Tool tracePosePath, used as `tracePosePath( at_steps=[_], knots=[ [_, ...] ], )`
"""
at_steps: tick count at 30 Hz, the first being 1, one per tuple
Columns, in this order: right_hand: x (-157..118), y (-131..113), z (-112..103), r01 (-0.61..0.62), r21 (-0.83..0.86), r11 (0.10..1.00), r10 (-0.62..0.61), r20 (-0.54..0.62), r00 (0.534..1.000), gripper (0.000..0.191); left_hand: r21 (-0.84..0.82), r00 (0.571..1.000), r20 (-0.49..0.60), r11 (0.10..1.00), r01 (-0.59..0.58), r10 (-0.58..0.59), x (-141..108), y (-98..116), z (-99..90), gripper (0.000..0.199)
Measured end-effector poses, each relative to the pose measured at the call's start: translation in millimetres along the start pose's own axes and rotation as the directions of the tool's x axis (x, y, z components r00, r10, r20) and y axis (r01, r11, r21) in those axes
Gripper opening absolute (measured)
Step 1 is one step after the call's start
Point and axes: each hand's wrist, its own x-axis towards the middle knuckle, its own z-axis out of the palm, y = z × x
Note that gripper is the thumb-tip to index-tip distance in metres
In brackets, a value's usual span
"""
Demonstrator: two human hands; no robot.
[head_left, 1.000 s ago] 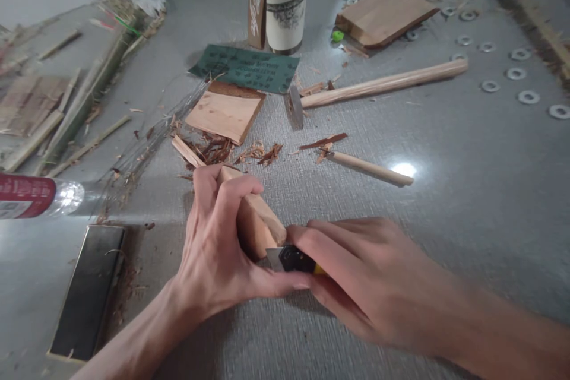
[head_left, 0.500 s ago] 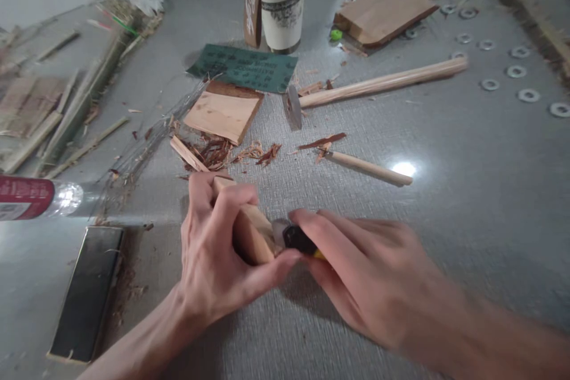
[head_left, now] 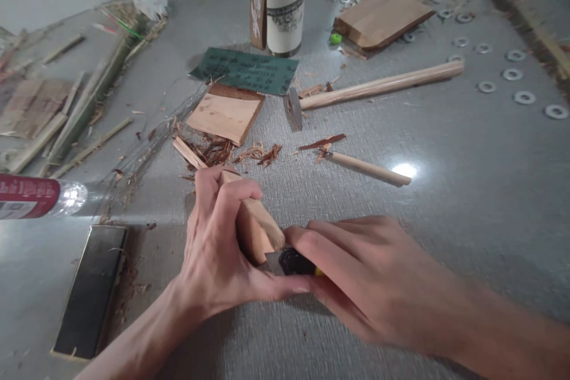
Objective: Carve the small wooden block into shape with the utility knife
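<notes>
Head view: our left grip (head_left: 214,255) clamps the wood block (head_left: 258,219), our right grip (head_left: 369,276) the knife (head_left: 296,262); we should slice gently (mind our left thumb (head_left: 285,287)).

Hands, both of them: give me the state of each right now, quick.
Left hand: closed around a wooden block.
Right hand: closed on a black-and-yellow utility knife, blade at the block's near end.

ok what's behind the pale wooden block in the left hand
Beyond the pale wooden block lie reddish-brown shavings and a flat wooden board; the left hand and block hide whatever is right behind them.
</notes>
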Motion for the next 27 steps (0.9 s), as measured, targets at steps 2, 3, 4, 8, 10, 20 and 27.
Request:
tracePosePath(
  at_steps=[2, 3, 4, 8, 10, 20, 27],
  knots=[
    [1.3, 0.2, -1.7, 0.007, -0.012, 1.000, -0.007, 0.004, 1.000, 0.012, -0.006, 1.000, -0.001, 1.000, -0.008, 0.008, 0.5, -0.2, -0.1, 0.078],
    [2.0, 0.3, -2.2, 0.010, -0.013, 1.000, -0.010, 0.003, 1.000, 0.012, -0.008, 1.000, 0.000, 1.000, -0.010, 0.010, 0.7, -0.4, -0.1, 0.077],
    [2.5, 0.7, -2.6, 0.014, -0.011, 1.000, -0.014, 0.006, 1.000, 0.013, -0.010, 1.000, 0.002, 1.000, -0.012, 0.012, 0.8, -0.8, 0.0, 0.077],
    [2.6, 2.1, -2.2, 0.031, 0.000, 1.000, -0.031, 0.040, 0.999, 0.017, -0.008, 1.000, 0.012, 1.000, -0.024, 0.025, 0.5, -2.4, 0.4, 0.077],
    [1.5, 1.4, -1.0, 0.036, 0.002, 0.999, -0.036, 0.043, 0.998, 0.016, 0.003, 1.000, -0.005, 1.000, -0.031, 0.031, 0.2, -3.0, 0.9, 0.077],
    [-0.5, -6.1, 1.4, -0.066, -0.064, 0.996, 0.054, -0.172, 0.984, 0.017, -0.011, 0.998, -0.061, 1.000, 0.001, -0.002, -4.4, 1.9, 1.2, 0.054],
    [0.2, -1.0, 0.2, -0.041, -0.006, 0.999, 0.040, -0.096, 0.995, 0.011, -0.056, 0.999, -0.044, 0.998, -0.011, 0.008, 0.2, -0.4, 1.3, 0.071]
  ],
)
